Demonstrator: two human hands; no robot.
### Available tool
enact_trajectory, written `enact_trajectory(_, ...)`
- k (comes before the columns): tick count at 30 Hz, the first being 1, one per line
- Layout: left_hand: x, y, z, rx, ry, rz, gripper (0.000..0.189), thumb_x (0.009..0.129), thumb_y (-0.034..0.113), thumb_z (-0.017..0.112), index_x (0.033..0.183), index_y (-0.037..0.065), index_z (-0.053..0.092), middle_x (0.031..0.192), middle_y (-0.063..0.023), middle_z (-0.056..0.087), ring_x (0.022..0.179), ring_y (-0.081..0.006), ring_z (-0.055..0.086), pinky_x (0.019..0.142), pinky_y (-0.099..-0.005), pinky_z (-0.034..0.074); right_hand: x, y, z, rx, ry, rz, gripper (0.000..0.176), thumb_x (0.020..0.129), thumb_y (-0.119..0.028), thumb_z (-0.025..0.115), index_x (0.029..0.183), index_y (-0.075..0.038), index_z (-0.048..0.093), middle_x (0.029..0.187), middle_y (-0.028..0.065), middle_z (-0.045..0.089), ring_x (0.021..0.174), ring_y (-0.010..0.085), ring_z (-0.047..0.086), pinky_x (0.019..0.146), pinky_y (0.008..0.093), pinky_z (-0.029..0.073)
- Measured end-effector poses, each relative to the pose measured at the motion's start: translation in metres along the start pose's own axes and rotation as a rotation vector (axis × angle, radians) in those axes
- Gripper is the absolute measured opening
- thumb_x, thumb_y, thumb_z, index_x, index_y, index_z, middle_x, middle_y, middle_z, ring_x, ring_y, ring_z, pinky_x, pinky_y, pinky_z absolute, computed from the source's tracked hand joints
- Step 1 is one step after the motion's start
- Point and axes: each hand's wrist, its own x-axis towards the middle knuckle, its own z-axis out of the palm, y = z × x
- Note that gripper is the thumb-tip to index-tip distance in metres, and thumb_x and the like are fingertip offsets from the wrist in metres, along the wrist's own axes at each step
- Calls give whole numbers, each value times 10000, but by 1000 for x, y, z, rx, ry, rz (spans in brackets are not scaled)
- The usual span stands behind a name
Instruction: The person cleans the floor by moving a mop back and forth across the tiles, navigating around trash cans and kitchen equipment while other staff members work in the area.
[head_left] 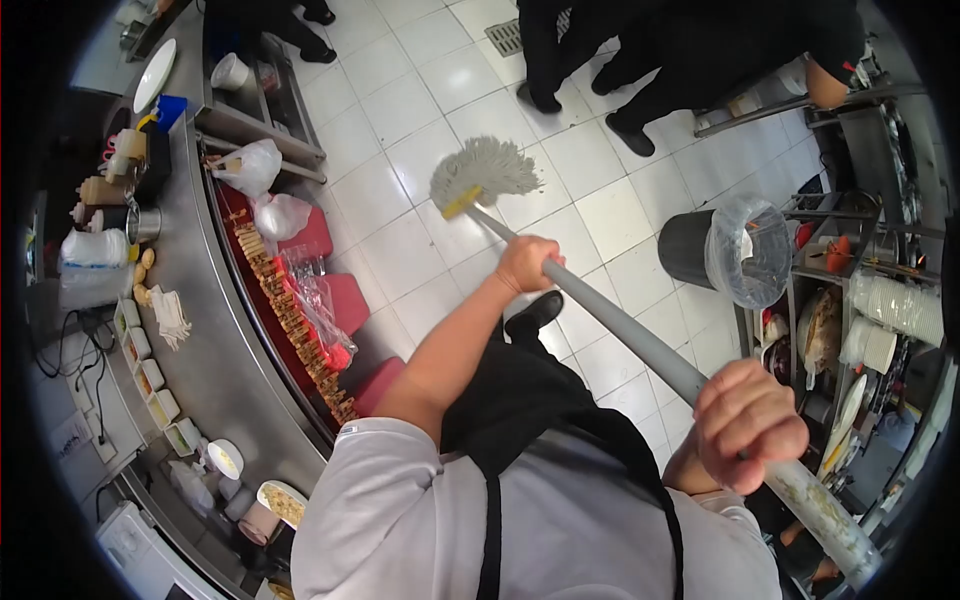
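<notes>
1. Watching the head feed: the mop head [487, 172] sits on the white floor [400, 150] in the upper middle of the frame. Its strings are spread on the tiles, a bit ahead of the wearer's black shoe [535, 312].
2. The grey handle [620, 325] runs diagonally from there down to the lower right corner. The low end looks grubby, with some crusty stuff on it.
3. The left hand [527, 263] is the forward one, middle of the frame, grip closed round the handle with the thumb on top. The right hand [748, 424] is further back at lower right, grip also wrapped shut on the handle, knuckles up.
4. I'd call this mid-stroke on a floor mopping pass, with the mop out at reach and the left arm nearly straight.
5. Round about:
   - A curved steel worktop [210, 330] runs down the left with tubs and bottles on it, and bags [250, 165] on the shelf under it.
   - A black bin [690, 250] with a clear liner stands right of centre, just beside the racks of plates [880, 310] at the right edge.
   - Other people in black [690, 60] stand at the top of the frame, well apart from the mop.
6. The next move, as I read it, calls for both grips tight and a pull back or a sideways sweep. It needs to stay off the bin on the right and the worktop base on the left. The feet up top are the thing to mind on a longer push.
</notes>
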Motion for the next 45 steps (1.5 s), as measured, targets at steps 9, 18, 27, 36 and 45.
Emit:
enact_trajectory(9, -24, -175, -109, 193, -69, -213, 170, 714, 117, 705, 665, 59, 553, 737, -178, 606, 744, -372, 598, 662, -438, 474, -118, 140, 64, -124, 170, 244, 127, 851, -39, 608, 813, -31, 487, 661, 99, 572, 577, 262, 569, 689, 422, 528)
enact_trajectory(18, -105, -150, -87, 468, 20, -483, 364, 730, 317, 825, 831, 84, 563, 942, -130, 609, 883, -365, 586, 857, -448, 456, -194, 109, 68, -136, -83, 415, 235, 731, 40, 686, 666, -32, 471, 656, 97, 541, 620, 271, 566, 855, 453, 516)
enact_trajectory(27, -181, 106, 71, 207, 112, -298, 448, 705, 404, 838, 631, 51, 572, 627, -138, 572, 586, -320, 566, 579, -403, 470, -175, -146, 2, -9, 17, 349, 285, 794, -93, 714, 663, -63, 462, 527, 46, 499, 466, 195, 496, 499, 376, 448)
enact_trajectory(36, -209, 144, 91, -85, -143, -13, 367, 829, 195, 707, 560, 62, 497, 560, -139, 516, 545, -362, 526, 508, -422, 414, -161, -190, 5, 259, -163, 138, 389, 892, -294, 749, 719, -112, 452, 519, -21, 514, 378, 85, 466, 406, 236, 438)
enact_trajectory(45, -225, -54, -25, 346, -21, -262, 89, 717, 128, 715, 708, 93, 633, 778, -123, 662, 779, -355, 630, 715, -444, 511, -228, -23, 46, 0, -73, 301, 163, 889, -26, 578, 738, -45, 518, 603, 59, 520, 537, 217, 520, 520, 376, 451)
